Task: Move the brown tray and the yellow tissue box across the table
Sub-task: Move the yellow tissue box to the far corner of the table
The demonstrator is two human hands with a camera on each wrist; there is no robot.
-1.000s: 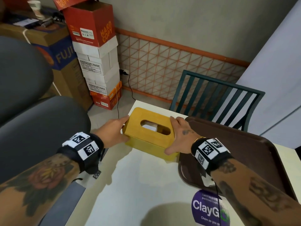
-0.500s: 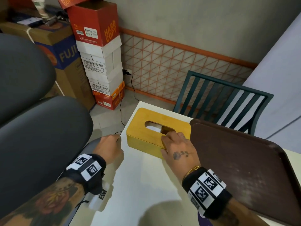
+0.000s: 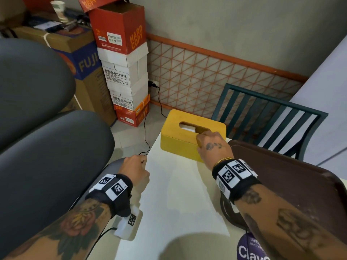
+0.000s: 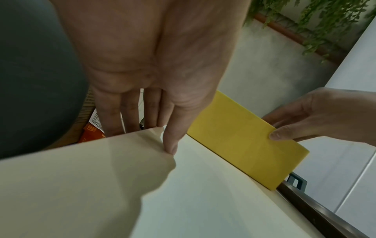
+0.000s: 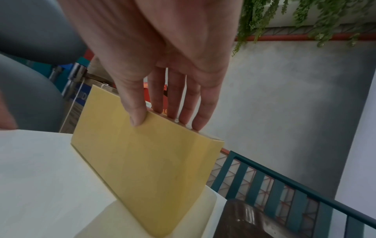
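The yellow tissue box (image 3: 180, 141) stands at the far left corner of the white table (image 3: 178, 203). My right hand (image 3: 206, 139) grips its near right part, thumb on the front side and fingers over the top edge; in the right wrist view the right hand (image 5: 162, 122) pinches the box (image 5: 146, 169) the same way. My left hand (image 3: 142, 162) is off the box at the table's left edge. In the left wrist view the left hand's (image 4: 142, 127) thumb touches the tabletop, its straight fingers hanging past the edge. The brown tray (image 3: 293, 188) lies right of the box.
A dark green slatted chair (image 3: 266, 117) stands behind the table's far edge. Grey padded chairs (image 3: 47, 156) sit close on the left. Stacked paper cartons (image 3: 127, 72) and a black cable (image 3: 148, 132) are on the floor beyond. A purple label (image 3: 251, 250) is near the tray.
My left hand let go of the box's left end and drew back to the table's left edge. The right hand shifted from the box's right end to its near top edge.
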